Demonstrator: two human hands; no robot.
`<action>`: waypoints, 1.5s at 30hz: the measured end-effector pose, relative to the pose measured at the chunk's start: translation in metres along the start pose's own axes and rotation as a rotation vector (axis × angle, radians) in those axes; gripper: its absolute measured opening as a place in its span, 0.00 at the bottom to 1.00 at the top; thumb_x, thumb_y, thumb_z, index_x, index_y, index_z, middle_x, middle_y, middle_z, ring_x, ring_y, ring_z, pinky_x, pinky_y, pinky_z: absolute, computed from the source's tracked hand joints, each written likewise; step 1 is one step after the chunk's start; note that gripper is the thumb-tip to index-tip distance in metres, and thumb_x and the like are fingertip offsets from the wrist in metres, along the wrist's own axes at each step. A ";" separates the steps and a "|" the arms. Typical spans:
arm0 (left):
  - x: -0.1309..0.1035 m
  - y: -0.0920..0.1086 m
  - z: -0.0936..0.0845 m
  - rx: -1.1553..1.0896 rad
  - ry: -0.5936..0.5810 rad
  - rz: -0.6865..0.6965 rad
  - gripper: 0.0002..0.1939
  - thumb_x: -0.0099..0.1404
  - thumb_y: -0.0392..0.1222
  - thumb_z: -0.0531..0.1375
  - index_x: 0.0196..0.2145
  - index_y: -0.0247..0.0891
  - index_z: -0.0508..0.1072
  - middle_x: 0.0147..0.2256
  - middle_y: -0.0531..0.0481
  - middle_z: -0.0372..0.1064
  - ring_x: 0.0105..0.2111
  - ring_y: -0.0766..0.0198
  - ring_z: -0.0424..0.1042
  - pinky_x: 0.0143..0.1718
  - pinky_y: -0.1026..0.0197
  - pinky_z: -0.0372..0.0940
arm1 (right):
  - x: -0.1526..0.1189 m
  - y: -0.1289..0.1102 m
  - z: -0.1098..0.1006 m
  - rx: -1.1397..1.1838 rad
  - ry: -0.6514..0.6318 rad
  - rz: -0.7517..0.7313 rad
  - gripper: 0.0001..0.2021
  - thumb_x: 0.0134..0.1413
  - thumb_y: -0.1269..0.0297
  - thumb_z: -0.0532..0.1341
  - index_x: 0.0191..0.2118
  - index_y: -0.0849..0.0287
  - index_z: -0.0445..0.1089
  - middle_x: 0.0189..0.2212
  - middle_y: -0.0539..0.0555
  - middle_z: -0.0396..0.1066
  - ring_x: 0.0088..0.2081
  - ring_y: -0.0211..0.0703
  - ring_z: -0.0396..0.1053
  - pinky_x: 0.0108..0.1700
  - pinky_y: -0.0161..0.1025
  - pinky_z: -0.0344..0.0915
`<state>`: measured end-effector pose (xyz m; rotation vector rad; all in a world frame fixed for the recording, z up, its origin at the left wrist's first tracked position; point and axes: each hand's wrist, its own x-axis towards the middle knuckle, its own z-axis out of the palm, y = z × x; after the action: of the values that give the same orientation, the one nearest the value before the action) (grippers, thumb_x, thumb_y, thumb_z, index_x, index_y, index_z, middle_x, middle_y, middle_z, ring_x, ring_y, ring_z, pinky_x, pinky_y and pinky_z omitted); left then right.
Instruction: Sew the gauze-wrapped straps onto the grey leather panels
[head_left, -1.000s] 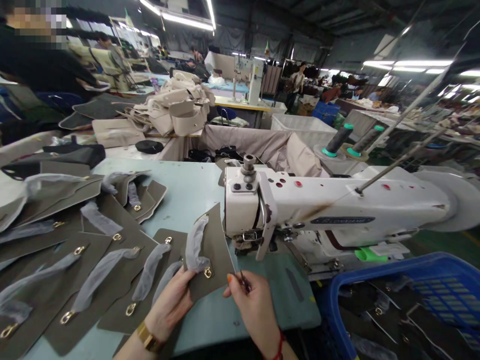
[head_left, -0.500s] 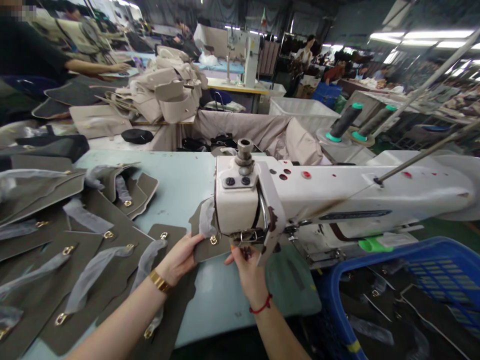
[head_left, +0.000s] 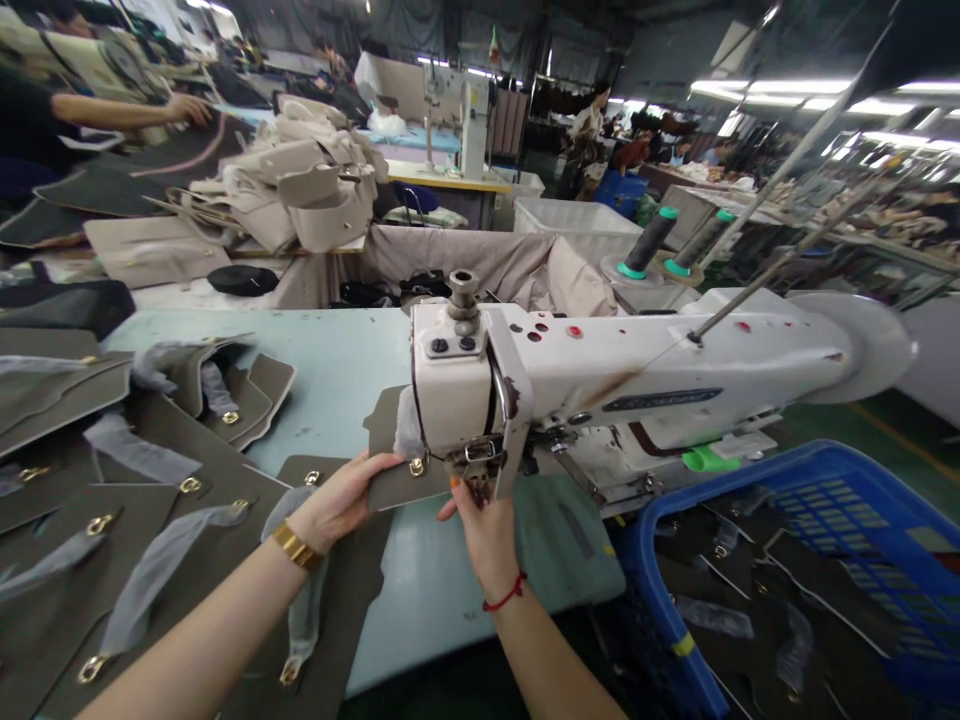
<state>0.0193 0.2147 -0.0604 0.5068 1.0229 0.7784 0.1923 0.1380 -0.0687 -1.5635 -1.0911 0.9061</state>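
Note:
A grey-brown leather panel (head_left: pixel 394 487) lies under the head of a white sewing machine (head_left: pixel 452 385). It bears a gold ring fitting (head_left: pixel 417 467) and a strap in whitish wrap (head_left: pixel 407 425). My left hand (head_left: pixel 341 505), with a gold band at the wrist, grips the panel's left edge, thumb on top. Close by the needle area, my right hand (head_left: pixel 486 530) has its fingers bent at the panel's right end. The machine partly hides those fingertips and the panel's far side.
Several similar panels with wrapped straps (head_left: pixel 169 560) overlap across the left of the pale blue table (head_left: pixel 420 600). At the right stands a blue basket (head_left: pixel 660 570) holding more panels. Beige pieces (head_left: pixel 315 200) are heaped behind. A co-worker's hand (head_left: pixel 187 108) is at far left.
The view has turned a little to the right, so everything sits further left. Both hands stay at the panel, almost unmoved against the machine. The co-worker's hand has lifted.

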 end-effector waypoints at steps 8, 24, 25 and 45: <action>-0.011 0.010 -0.008 0.310 -0.269 -0.048 0.15 0.56 0.41 0.66 0.39 0.30 0.76 0.36 0.36 0.77 0.33 0.54 0.78 0.24 0.65 0.71 | -0.010 0.001 0.010 0.004 -0.017 0.036 0.27 0.59 0.48 0.54 0.17 0.60 0.74 0.12 0.50 0.66 0.19 0.37 0.65 0.23 0.31 0.58; -0.007 0.018 -0.003 0.335 -0.195 0.002 0.11 0.51 0.38 0.69 0.34 0.31 0.77 0.31 0.39 0.77 0.30 0.54 0.77 0.23 0.64 0.70 | -0.005 0.012 0.024 0.121 0.030 0.119 0.25 0.57 0.50 0.57 0.14 0.59 0.71 0.12 0.49 0.65 0.18 0.37 0.65 0.22 0.32 0.57; -0.008 0.018 -0.003 0.341 -0.192 0.010 0.12 0.51 0.38 0.69 0.34 0.31 0.77 0.32 0.39 0.77 0.30 0.54 0.77 0.23 0.64 0.70 | -0.004 0.012 0.024 0.115 0.039 0.122 0.25 0.57 0.50 0.57 0.15 0.59 0.71 0.12 0.49 0.65 0.19 0.37 0.65 0.22 0.32 0.57; -0.024 0.007 -0.003 0.551 -0.146 0.173 0.18 0.56 0.52 0.64 0.38 0.35 0.75 0.32 0.45 0.77 0.33 0.57 0.75 0.29 0.62 0.70 | -0.002 0.013 0.047 0.310 0.195 0.151 0.23 0.53 0.52 0.58 0.13 0.58 0.66 0.11 0.49 0.66 0.18 0.37 0.63 0.22 0.32 0.56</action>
<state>0.0076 0.2007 -0.0438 1.1208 1.0634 0.5929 0.1510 0.1483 -0.0925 -1.4521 -0.6663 0.9516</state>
